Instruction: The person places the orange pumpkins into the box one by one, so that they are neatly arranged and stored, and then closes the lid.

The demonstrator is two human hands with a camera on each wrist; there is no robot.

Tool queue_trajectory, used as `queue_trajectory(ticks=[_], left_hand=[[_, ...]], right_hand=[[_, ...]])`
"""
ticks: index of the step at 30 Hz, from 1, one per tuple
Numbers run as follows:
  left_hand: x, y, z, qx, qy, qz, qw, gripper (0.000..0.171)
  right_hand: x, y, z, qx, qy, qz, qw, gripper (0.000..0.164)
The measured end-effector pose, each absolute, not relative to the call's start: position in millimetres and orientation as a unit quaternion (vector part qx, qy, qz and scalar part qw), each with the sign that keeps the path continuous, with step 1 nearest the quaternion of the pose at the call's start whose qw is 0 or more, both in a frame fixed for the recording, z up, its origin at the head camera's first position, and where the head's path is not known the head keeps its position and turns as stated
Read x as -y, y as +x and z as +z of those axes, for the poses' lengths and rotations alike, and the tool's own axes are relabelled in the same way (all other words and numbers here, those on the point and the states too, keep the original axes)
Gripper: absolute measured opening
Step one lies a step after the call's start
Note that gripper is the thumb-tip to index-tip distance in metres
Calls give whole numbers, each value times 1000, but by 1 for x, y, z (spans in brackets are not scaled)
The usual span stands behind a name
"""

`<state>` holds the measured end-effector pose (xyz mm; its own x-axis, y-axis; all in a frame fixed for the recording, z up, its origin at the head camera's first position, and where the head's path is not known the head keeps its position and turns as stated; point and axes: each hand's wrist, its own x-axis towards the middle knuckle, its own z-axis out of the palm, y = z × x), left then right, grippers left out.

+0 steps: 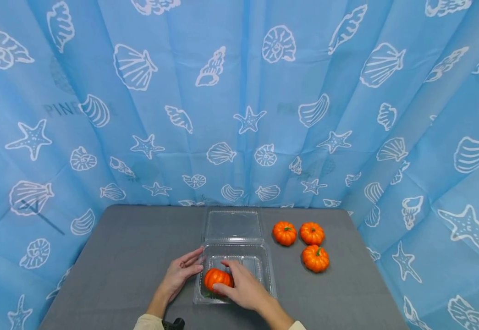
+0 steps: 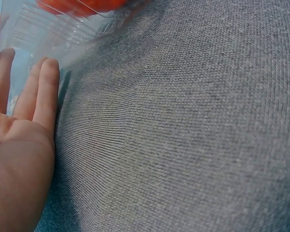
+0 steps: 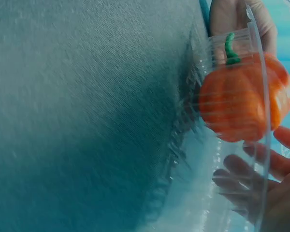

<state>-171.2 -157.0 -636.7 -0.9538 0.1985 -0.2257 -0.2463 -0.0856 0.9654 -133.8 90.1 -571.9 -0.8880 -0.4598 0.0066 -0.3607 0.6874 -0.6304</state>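
Note:
An orange pumpkin (image 1: 217, 278) with a green stem (image 3: 230, 48) lies on its side in the near left part of a clear plastic clamshell box (image 1: 266, 250). My right hand (image 1: 245, 286) reaches over the box, its thumb in front of the pumpkin and its fingers spread at the right. In the right wrist view the fingers (image 3: 275, 166) are loosely extended beside the pumpkin; a light touch may remain. My left hand (image 1: 177, 274) rests along the box's left side with straight fingers, and in the left wrist view its fingertips (image 2: 49, 67) are at the clear wall.
The box's lid (image 1: 233, 224) lies folded back toward the curtain. Right of the box, three more orange pumpkins sit in a group: one nearest the box (image 1: 284, 233), a pumpkin behind (image 1: 311, 233) and a pumpkin in front (image 1: 315, 258). A blue shell-print curtain (image 1: 239, 101) surrounds the grey table (image 1: 140, 238).

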Motion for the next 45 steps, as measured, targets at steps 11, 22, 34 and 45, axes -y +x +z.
queue_trajectory(ticks=[11, 22, 34, 45], left_hand=[[155, -168, -639, -660, -27, 736, 149, 63], [161, -165, -646, -640, -23, 752, 156, 63], [160, -166, -647, -637, -25, 757, 141, 62], [156, -169, -640, -651, -21, 747, 134, 62]], right_hand=[[-104, -137, -559, -940, -227, -255, 10, 72], [-115, -141, -561, -957, -204, -206, -26, 73], [-130, -147, -561, -973, -173, -138, -67, 83], [-158, -162, -569, -971, -160, -151, -92, 86]])
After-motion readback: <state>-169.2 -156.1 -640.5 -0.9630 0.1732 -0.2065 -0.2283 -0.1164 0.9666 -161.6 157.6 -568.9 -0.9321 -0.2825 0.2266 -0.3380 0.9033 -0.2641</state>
